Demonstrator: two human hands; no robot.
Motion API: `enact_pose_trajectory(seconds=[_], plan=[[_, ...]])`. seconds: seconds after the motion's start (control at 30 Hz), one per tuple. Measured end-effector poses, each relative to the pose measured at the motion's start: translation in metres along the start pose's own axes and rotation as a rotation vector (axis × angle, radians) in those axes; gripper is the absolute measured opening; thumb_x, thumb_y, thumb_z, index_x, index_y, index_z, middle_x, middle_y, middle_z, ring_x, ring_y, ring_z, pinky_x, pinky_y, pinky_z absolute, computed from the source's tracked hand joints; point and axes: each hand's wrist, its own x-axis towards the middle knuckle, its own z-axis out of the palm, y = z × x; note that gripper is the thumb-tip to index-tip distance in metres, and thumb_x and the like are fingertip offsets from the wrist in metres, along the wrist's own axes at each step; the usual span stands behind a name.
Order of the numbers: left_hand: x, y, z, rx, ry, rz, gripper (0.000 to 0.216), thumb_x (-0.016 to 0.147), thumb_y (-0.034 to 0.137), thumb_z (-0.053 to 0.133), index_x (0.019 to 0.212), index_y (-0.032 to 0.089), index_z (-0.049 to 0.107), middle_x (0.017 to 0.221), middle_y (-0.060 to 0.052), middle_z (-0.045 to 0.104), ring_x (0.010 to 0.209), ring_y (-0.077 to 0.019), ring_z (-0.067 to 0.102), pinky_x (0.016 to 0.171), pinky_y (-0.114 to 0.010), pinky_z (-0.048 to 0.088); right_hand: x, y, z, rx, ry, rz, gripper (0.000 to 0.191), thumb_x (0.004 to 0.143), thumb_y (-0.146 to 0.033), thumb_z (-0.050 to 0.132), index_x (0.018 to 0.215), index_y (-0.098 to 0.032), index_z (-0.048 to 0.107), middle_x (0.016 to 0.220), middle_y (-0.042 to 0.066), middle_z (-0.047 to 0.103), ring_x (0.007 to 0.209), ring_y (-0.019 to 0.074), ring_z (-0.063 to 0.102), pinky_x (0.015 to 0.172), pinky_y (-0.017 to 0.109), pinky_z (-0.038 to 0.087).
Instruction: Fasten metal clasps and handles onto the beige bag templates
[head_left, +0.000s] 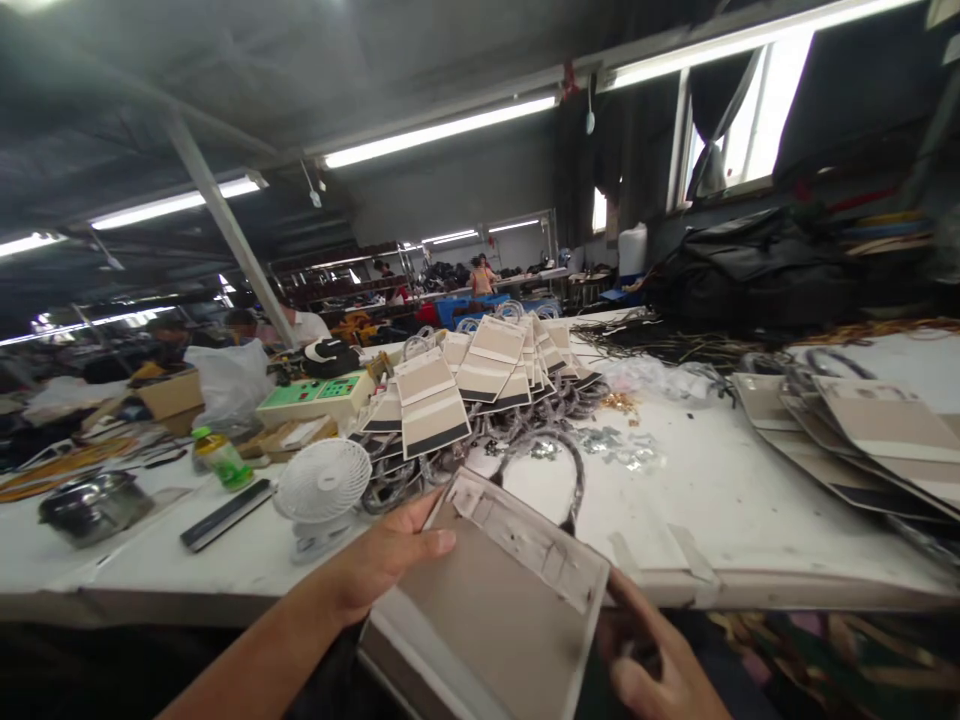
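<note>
A beige bag panel [502,590] is tilted up in front of me, with a pale strip across its top. From its top edge rises a looped handle [577,470] that looks wrapped in clear plastic. My left hand [397,550] is closed on the panel's left edge, thumb on the face and the other fingers behind. At the right edge is my right hand [652,650], its index finger reaching to the panel's upper right corner. Motion smears that hand, and I cannot tell whether it grips the panel. The panel's lower part runs out of view.
Similar panels with handles [435,400] are heaped on the white table [705,480]; another stack [877,430] lies right. Small metal pieces [622,447] are scattered mid-table. A white fan [322,485], a bottle [223,458] and a metal pot [96,505] stand left. People are farther back.
</note>
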Motion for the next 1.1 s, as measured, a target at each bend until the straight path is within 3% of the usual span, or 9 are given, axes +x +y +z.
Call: enact_pose_trajectory(seconds=[0.07,0.17,0.3,0.37,0.47,0.63,0.83,0.97,1.1], plan=[[0.001,-0.005,-0.001,0.071,-0.036,-0.071,0.066,0.087,0.027,0.080,0.149,0.025,0.055,0.129,-0.011,0.074,0.110,-0.0298,0.074,0.097,-0.040,0.057,0.004,0.004,-0.012,-0.011,0.067,-0.037,0.099,0.069,-0.075,0.081,0.154,-0.032,0.054,0.144,0.010,0.064,0.109,0.0380,0.068,0.083,0.041,0.059],[0.010,-0.021,-0.003,0.071,-0.080,-0.135,0.070,0.086,0.028,0.082,0.150,0.026,0.054,0.128,-0.011,0.074,0.109,-0.0279,0.073,0.096,-0.038,0.057,0.002,0.009,-0.013,0.102,0.140,0.029,0.090,0.071,-0.072,0.082,0.147,-0.030,0.059,0.145,0.014,0.062,0.101,0.0305,0.070,0.074,0.034,0.059],[0.029,-0.048,-0.003,0.013,-0.176,-0.231,0.071,0.086,0.032,0.082,0.150,0.024,0.053,0.129,-0.013,0.072,0.111,-0.0291,0.072,0.096,-0.039,0.056,-0.011,0.014,-0.003,0.375,0.100,0.156,0.075,0.074,-0.078,0.076,0.126,-0.024,0.064,0.108,0.008,0.070,0.056,0.0100,0.057,0.045,0.020,0.045],[0.040,-0.060,-0.001,0.017,-0.213,-0.275,0.071,0.085,0.034,0.082,0.149,0.023,0.054,0.129,-0.014,0.072,0.109,-0.0289,0.072,0.095,-0.039,0.056,-0.017,0.013,-0.004,0.357,-0.011,0.198,0.066,0.080,-0.076,0.071,0.114,-0.020,0.067,0.089,0.003,0.066,0.051,0.0075,0.050,0.046,0.020,0.045],[0.061,-0.070,0.002,0.103,-0.214,-0.261,0.073,0.085,0.037,0.080,0.151,0.023,0.052,0.133,-0.013,0.070,0.108,-0.0301,0.072,0.092,-0.039,0.056,-0.020,0.014,-0.010,0.188,-0.023,0.258,0.056,0.091,-0.069,0.063,0.112,-0.018,0.070,0.089,0.004,0.066,0.061,0.0104,0.054,0.051,0.019,0.047],[0.118,-0.081,0.013,0.540,-0.114,0.059,0.067,0.082,0.025,0.075,0.147,0.022,0.059,0.145,-0.010,0.064,0.134,-0.0333,0.057,0.111,-0.043,0.045,-0.015,0.041,-0.014,0.019,0.156,0.380,0.055,0.094,-0.067,0.057,0.109,-0.016,0.070,0.072,0.000,0.063,0.049,0.0077,0.045,0.045,0.019,0.036],[0.190,-0.115,0.016,0.923,0.076,0.054,0.081,0.073,0.010,0.072,0.151,0.020,0.056,0.121,-0.010,0.075,0.099,-0.0279,0.071,0.091,-0.039,0.055,-0.003,0.075,-0.020,0.042,0.253,0.475,0.059,0.090,-0.073,0.056,0.092,-0.016,0.067,0.056,-0.005,0.051,0.041,0.0085,0.045,0.041,0.019,0.029],[0.190,-0.139,0.023,0.991,0.290,0.118,0.067,0.073,0.012,0.076,0.139,0.017,0.064,0.123,-0.013,0.070,0.113,-0.0325,0.063,0.101,-0.048,0.049,0.001,0.066,-0.025,0.020,0.231,0.467,0.060,0.090,-0.075,0.055,0.082,-0.016,0.066,0.055,-0.004,0.051,0.042,0.0093,0.046,0.041,0.020,0.030],[0.163,-0.162,0.038,1.072,0.445,0.327,0.031,0.083,0.009,0.070,0.112,0.020,0.071,0.119,-0.009,0.069,0.120,-0.0297,0.056,0.107,-0.050,0.043,-0.002,0.054,-0.018,0.084,0.206,0.478,0.058,0.091,-0.072,0.056,0.081,-0.016,0.066,0.058,-0.002,0.055,0.043,0.0083,0.045,0.043,0.019,0.033]])
